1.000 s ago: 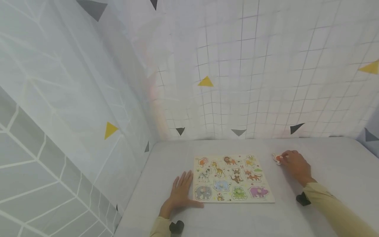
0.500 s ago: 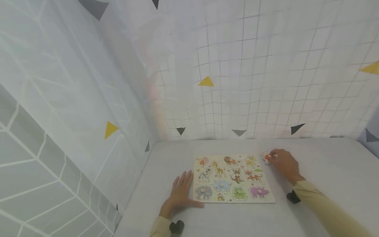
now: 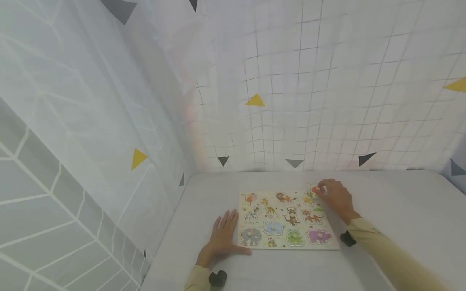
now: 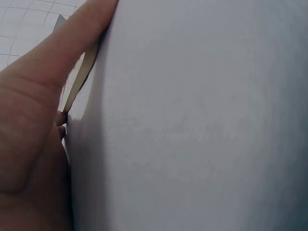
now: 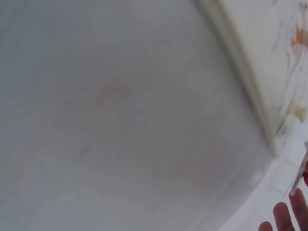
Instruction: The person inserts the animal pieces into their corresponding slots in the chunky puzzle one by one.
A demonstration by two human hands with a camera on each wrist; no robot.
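Observation:
A flat wooden puzzle board [image 3: 331, 245] lies on the table, covered with animal shapes, among them an elephant [image 3: 244, 237], a frog [image 3: 291, 239] and a purple hippo [image 3: 313, 237]. My left hand [image 3: 219, 239] rests at its lower left corner, fingers spread along the left edge and thumb along the front edge. Above the board's upper right corner, my right hand [image 3: 336, 198] pinches a small orange puzzle piece with a curly tail [image 3: 314, 188], which looks like a monkey. In the right wrist view only that piece's edge [image 5: 299, 175] shows beside the fingertips.
The table [image 3: 291, 270] has a pale cover. Behind it hangs a white grid-patterned cloth [image 3: 284, 129], and a patterned cloth [image 3: 91, 161] closes off the left side. Black wrist cameras [image 3: 217, 279] sit at both cuffs.
My right hand has carried the orange piece leftward from the table at the right to over the board's upper right corner. The left hand and board have stayed put.

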